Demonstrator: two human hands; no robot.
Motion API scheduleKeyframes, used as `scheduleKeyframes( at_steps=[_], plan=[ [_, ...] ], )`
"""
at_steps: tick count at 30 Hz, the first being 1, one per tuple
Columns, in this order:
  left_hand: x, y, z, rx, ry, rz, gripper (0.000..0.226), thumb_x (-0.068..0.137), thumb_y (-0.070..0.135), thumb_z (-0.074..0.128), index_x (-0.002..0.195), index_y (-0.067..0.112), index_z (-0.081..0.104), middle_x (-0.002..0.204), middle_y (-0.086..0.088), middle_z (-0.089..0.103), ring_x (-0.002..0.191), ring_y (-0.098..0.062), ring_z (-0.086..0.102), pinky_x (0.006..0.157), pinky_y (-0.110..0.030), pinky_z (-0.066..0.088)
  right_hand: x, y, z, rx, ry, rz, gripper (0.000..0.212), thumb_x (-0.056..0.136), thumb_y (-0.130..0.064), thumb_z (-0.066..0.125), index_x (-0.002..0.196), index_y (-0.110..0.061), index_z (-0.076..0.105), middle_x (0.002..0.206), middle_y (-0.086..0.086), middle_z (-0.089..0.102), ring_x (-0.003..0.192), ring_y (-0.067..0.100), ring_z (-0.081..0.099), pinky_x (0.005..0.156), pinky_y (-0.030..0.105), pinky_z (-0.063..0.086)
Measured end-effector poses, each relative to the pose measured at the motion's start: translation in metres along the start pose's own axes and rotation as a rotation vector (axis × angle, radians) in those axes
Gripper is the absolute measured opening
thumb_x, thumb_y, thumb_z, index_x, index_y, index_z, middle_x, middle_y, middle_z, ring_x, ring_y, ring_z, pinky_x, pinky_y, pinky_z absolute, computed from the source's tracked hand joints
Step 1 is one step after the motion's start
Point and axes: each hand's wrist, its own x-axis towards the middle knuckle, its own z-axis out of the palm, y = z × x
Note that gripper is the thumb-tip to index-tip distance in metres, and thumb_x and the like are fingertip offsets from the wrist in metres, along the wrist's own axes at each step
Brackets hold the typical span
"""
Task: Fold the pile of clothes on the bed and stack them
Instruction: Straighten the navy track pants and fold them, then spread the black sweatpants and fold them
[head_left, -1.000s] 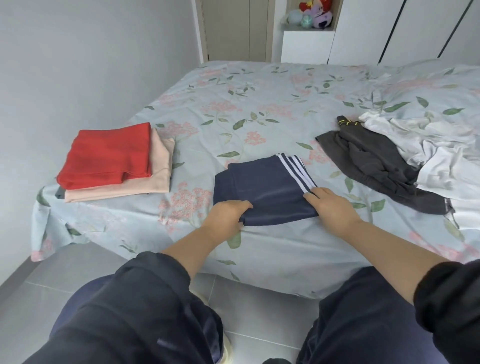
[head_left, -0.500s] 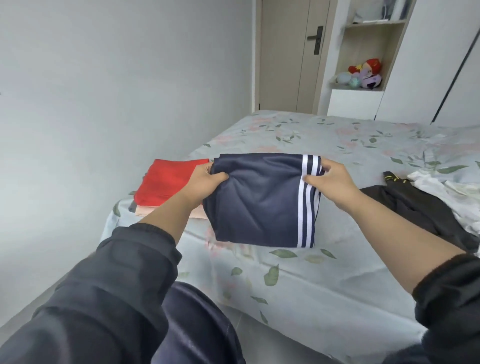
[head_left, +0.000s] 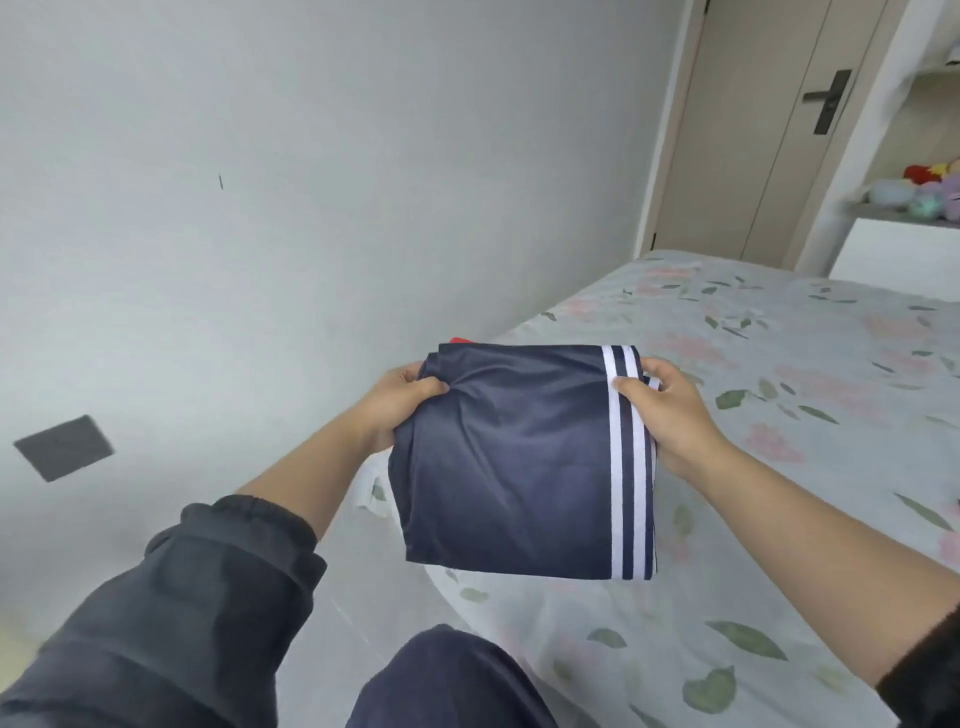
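Flanking floral-sheeted bed (head_left: 810, 364): grey wall (head_left: 270, 218); beige door (head_left: 753, 135) beyond; hands (head_left: 402, 402) (head_left: 672, 415) gripping navy garment (head_left: 509, 467).

The navy garment (head_left: 509, 467) I'm holding is smooth cloth with a slight sheen and matt white stripes, bed sheet (head_left: 779, 597) matt printed cloth, my left sleeve (head_left: 208, 597) dull dark cloth, wall (head_left: 311, 182) flat matt, door handle (head_left: 829, 101) dark, looks metal.

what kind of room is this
Most likely a home bedroom: a bed with a floral sheet, plush toys on a shelf beside the door, and a folded navy garment held near the bed's corner.
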Motion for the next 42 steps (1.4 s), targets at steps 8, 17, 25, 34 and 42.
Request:
scheduleKeyframes(
  at_steps=[8,17,25,34,42],
  plan=[
    [0.147,0.061,-0.026,1.020,0.415,0.135,0.069,0.093,0.030,0.053,0.150,0.018,0.017,0.145,-0.009,0.040,0.129,-0.030,0.042,0.101,-0.037,0.037,0.151,-0.017,0.067,-0.304,0.158,0.088,0.049,0.092,-0.032,0.055,0.131,-0.006,0.041,0.129,0.016,0.051,0.113,0.032,0.054,0.089,0.036,0.043],
    [0.178,-0.123,0.010,1.413,0.046,0.087,0.055,0.099,0.050,0.012,0.151,0.035,0.003,0.160,0.007,0.000,0.147,-0.023,0.001,0.116,-0.048,0.005,0.151,0.132,0.119,-1.242,-0.324,-0.107,0.055,0.100,-0.049,0.011,0.151,-0.032,0.003,0.160,-0.004,-0.004,0.146,0.019,-0.008,0.115,0.049,-0.003],
    [0.165,-0.115,0.017,1.478,0.125,0.125,0.054,0.099,0.045,0.014,0.151,0.032,0.007,0.160,0.003,0.004,0.146,-0.024,0.003,0.116,-0.050,0.005,0.131,0.134,0.103,-1.237,-0.313,-0.203,0.055,0.101,-0.044,0.014,0.152,-0.025,0.006,0.160,-0.002,-0.001,0.147,0.016,-0.006,0.117,0.046,-0.002],
    [0.108,-0.079,0.135,1.554,-0.010,0.433,0.059,0.098,0.045,0.027,0.151,0.021,0.017,0.160,-0.005,0.008,0.147,-0.025,-0.004,0.114,-0.055,0.004,0.061,0.095,-0.002,-1.402,-0.113,-0.180,0.057,0.101,-0.040,0.018,0.152,-0.016,0.005,0.159,0.006,-0.006,0.146,0.020,-0.009,0.115,0.049,-0.009],
    [0.046,-0.071,0.300,1.528,-0.238,0.689,0.066,0.097,0.046,0.027,0.152,0.021,0.001,0.160,-0.006,-0.008,0.146,-0.025,-0.014,0.114,-0.053,-0.004,-0.033,0.090,-0.161,-1.488,0.102,-0.055,0.058,0.101,-0.041,0.020,0.151,-0.014,0.009,0.159,0.007,-0.005,0.146,0.022,-0.010,0.113,0.052,-0.010]
  ],
)
